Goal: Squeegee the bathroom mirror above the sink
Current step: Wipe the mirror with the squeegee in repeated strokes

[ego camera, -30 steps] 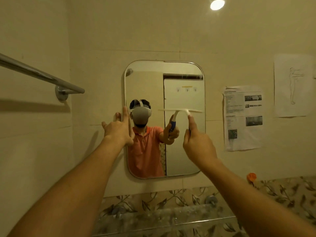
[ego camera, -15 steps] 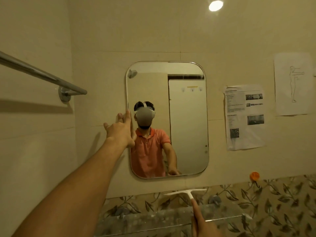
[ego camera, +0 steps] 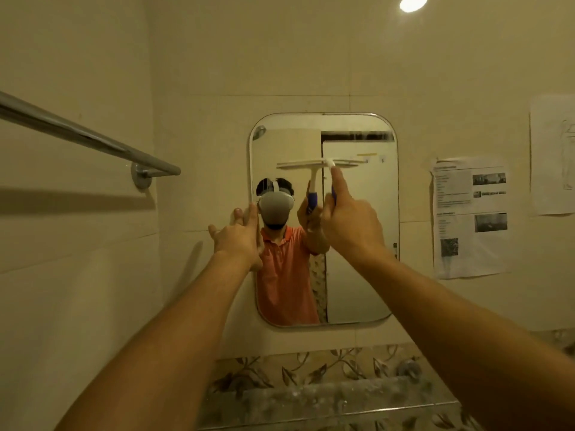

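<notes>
Fingers (ego camera: 340, 185) of the right hand (ego camera: 351, 225) clamp a white, blue-handled squeegee (ego camera: 311, 164) against the rounded rectangular mirror (ego camera: 357, 275); the left hand (ego camera: 239, 241) rests straight-fingered on its edge.

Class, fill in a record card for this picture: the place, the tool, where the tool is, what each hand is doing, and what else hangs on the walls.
Place: bathroom wall with a rounded mirror
Tool: white squeegee with a blue handle
Tool position: blade held level at the upper part of the mirror
Right hand: grips the squeegee handle, index finger stretched along it
Left hand: fingers straight, at the mirror's left edge
Left wall: metal towel rail
Right of mirror: printed sheet and line drawing on the wall
</notes>
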The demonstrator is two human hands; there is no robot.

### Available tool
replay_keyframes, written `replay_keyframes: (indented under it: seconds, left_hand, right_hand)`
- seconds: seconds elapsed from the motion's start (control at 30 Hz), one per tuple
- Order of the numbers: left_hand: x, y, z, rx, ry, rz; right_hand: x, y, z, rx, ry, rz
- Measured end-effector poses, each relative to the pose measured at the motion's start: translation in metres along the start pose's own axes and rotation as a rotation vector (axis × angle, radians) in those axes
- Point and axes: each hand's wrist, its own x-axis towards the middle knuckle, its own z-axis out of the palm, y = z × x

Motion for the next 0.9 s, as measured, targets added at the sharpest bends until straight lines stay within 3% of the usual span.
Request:
replay_keyframes:
  seconds: [0.3,0.73,0.9]
  left_hand:
    - [0.004,-0.005,0.005,-0.031,0.013,0.017]
    - [0.005,-0.004,0.006,-0.001,0.012,0.005]
    - [0.004,-0.004,0.006,-0.007,0.020,0.007]
  right_hand:
    - [-0.015,-0.015,0.016,-0.102,-0.075,0.100]
    - [-0.216,0.062,0.083,-0.094,-0.256,0.205]
    - [-0.259,0.088,0.086,-0.090,-0.456,0.282]
